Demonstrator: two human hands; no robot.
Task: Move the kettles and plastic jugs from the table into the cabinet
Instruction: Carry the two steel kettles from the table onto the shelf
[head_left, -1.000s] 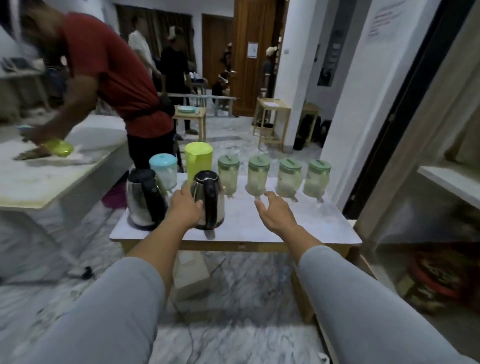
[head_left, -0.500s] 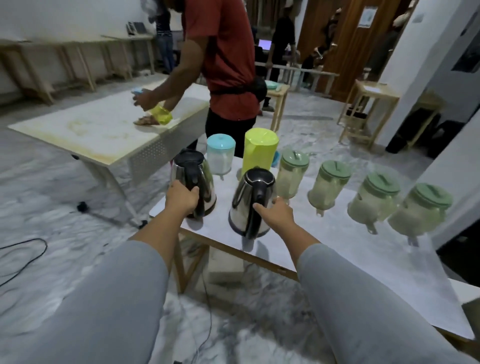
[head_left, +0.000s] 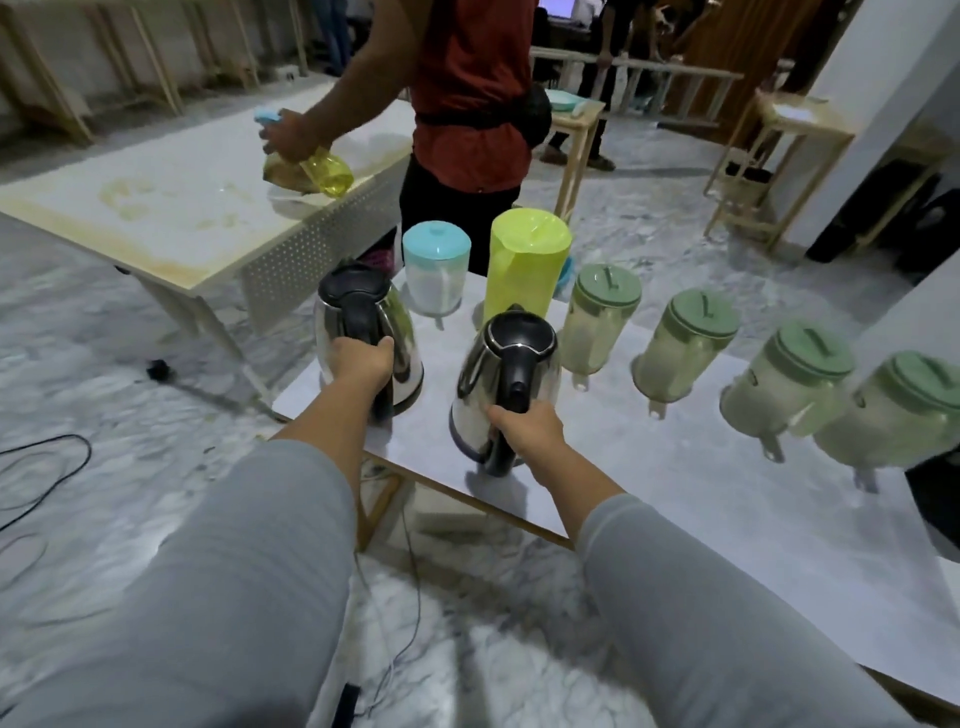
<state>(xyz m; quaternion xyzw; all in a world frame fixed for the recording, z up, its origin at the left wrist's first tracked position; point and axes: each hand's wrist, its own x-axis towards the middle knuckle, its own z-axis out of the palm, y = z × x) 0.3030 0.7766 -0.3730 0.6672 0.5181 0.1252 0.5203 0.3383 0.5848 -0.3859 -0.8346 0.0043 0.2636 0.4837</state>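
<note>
Two steel kettles stand on the table (head_left: 649, 467): left hand (head_left: 361, 358) grips the left kettle (head_left: 363, 332), right hand (head_left: 527, 431) grips the right kettle (head_left: 498, 374). Behind the right kettle stand six plastic jugs: one blue-lidded jug (head_left: 435, 270), one yellow jug (head_left: 524, 265), four green-lidded jugs (head_left: 685, 343).

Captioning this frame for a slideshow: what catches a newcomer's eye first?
Two shiny steel kettles at the table's near left corner, the left hand gripping the left kettle and the right hand the right kettle. Behind them stands a tall lime-yellow jug; four green-lidded jugs line up rightward.
</note>
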